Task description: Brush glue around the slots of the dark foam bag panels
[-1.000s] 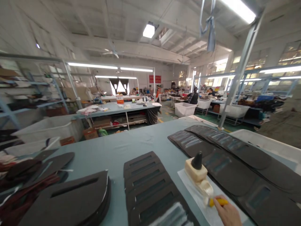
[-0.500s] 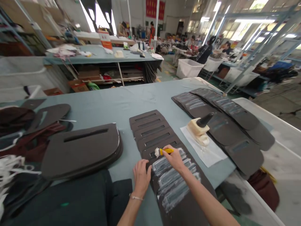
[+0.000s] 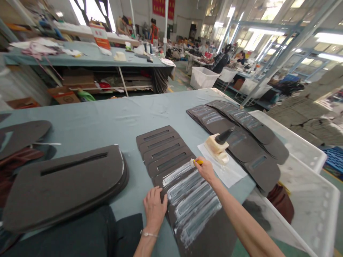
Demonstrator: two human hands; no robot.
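Observation:
A row of overlapping dark panels (image 3: 160,151), each with a long slot, lies in front of me. White glue-like streaks (image 3: 197,200) cover the slot areas of the nearer ones. My right hand (image 3: 205,170) pinches a small yellow-handled brush (image 3: 197,162), its white bristles on a panel at the right end of a fresh streak. My left hand (image 3: 155,205) rests with fingers stretched along the panels' left edge, holding nothing. To the right, a cream-coloured bottle (image 3: 215,144) with a black nozzle lies on a white sheet (image 3: 235,175).
Stacked dark panels (image 3: 66,185) lie on the left, beside dark fabric (image 3: 75,233). More streaked panels (image 3: 235,141) overlap at the right. White plastic bins (image 3: 318,200) stand past the right table edge. Another table (image 3: 88,59) and several people are farther back.
My right hand has moved the brush rightward across a panel, leaving a white streak around its slot. My left hand remains at the panels' edge. The view has shifted to the right.

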